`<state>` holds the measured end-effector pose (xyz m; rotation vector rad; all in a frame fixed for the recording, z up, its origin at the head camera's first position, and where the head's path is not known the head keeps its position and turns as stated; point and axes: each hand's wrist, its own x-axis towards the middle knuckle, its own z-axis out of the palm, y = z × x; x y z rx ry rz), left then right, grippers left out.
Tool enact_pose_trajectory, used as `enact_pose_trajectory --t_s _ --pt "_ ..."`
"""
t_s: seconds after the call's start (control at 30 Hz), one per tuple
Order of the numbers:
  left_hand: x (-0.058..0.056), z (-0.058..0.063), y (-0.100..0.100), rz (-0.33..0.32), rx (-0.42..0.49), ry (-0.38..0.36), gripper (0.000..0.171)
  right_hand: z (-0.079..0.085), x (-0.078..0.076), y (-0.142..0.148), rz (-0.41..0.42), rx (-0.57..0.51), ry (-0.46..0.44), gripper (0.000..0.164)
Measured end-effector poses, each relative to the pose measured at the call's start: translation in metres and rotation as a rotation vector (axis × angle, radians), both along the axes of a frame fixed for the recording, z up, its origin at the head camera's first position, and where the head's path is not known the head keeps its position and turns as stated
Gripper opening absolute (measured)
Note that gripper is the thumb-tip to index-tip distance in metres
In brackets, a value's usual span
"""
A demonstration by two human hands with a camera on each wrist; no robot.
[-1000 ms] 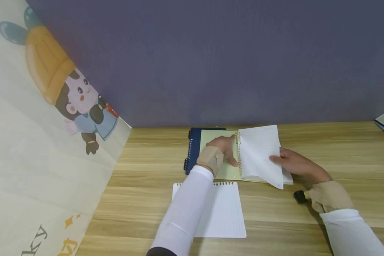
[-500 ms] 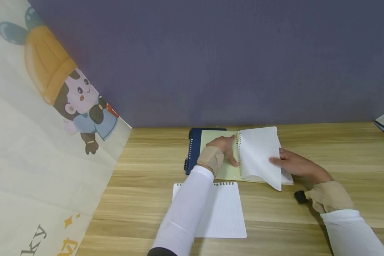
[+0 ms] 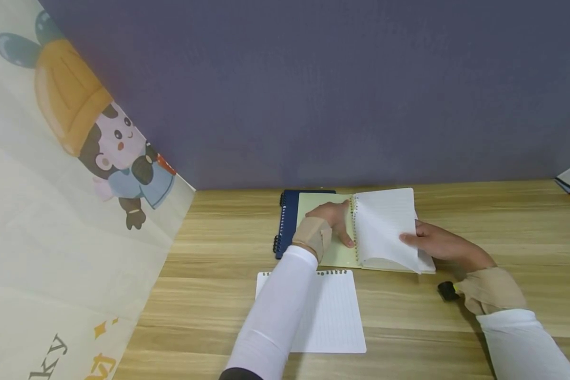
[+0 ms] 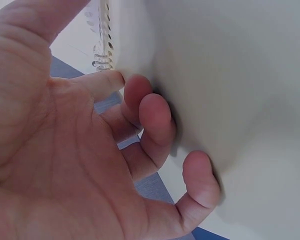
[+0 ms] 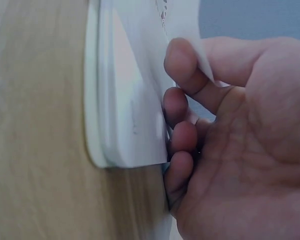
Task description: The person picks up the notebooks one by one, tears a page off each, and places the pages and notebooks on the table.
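Here at the far side of the wooden table (image 3: 185,306), a spiral notebook (image 3: 354,229) is spread wide, the navy notebook (image 3: 290,211) being partly covered by it. Its pale green cover (image 3: 339,257) is pressed by the left hand (image 3: 330,219): fingers spread and bent, tips set down, thumb held out near the rings. Across the spine, a white page (image 3: 387,214) is raised and bowed, its right edge pinched between thumb and forefinger of the right hand (image 3: 439,243); the other fingers are curled close together. Nearer the body, a loose lined sheet (image 3: 330,316) is laid flat, its row of holes towards the notebook, partly hidden by the left sleeve (image 3: 275,306). Everything is backed by a dark purplish panel (image 3: 351,95).
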<state>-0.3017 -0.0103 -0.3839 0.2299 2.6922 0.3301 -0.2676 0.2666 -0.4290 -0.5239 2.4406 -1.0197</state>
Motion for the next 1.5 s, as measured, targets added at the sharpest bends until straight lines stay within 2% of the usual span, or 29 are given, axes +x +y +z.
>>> enact_pose_trajectory --t_s 0.5,0.73,0.8,1.0,1.17,1.27,1.5 --pt "0.003 0.003 0.000 0.018 0.006 -0.021 0.120 0.002 0.004 0.000 0.019 -0.082 -0.040 0.040" --pt "0.002 0.003 0.001 0.026 -0.016 -0.013 0.121 0.003 0.005 0.003 0.009 -0.045 -0.049 0.042" --pt "0.002 0.003 0.001 0.027 -0.024 -0.011 0.121 0.003 0.005 0.004 0.007 -0.069 -0.067 0.040" --pt "0.003 0.001 0.001 0.038 -0.024 -0.014 0.121 0.002 0.005 0.009 -0.024 -0.063 -0.121 0.054" --pt "0.003 -0.004 -0.001 0.017 -0.045 0.017 0.120 -0.003 0.002 0.007 -0.024 -0.120 -0.114 0.043" --pt "0.005 -0.009 -0.003 -0.018 -0.051 0.054 0.116 -0.005 0.002 0.007 -0.017 -0.162 -0.106 0.038" --pt "0.014 -0.018 -0.009 -0.111 -0.031 0.100 0.098 -0.004 0.006 0.009 -0.036 -0.176 -0.088 0.054"
